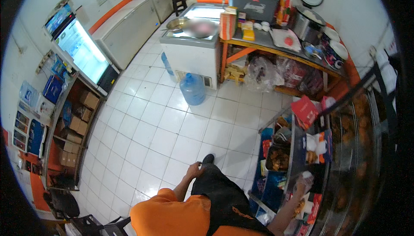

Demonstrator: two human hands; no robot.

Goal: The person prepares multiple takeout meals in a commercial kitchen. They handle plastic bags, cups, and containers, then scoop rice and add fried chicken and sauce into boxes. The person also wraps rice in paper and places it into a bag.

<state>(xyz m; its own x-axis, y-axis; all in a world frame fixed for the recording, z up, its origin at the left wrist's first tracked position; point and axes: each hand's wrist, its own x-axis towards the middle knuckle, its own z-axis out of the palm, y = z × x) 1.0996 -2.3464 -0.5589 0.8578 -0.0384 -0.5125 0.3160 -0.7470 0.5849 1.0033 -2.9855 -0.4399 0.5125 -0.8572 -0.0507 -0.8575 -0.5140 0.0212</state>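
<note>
My left hand hangs beside my thigh, over the tiled floor, with nothing visible in it. At the counter on the right, my right hand seems to be around a small whitish or clear item, too blurred to name. Just beyond it lies an open box with white pieces and browned food. Nearer my right forearm, more food lies by a red and white box. A metal tray of browned food stands on the lower shelf.
A large blue water bottle stands on the tiled floor ahead, before a chest freezer. A worktable with a large pot is beyond. Shelves with cardboard boxes line the left. A glass display case borders the right counter.
</note>
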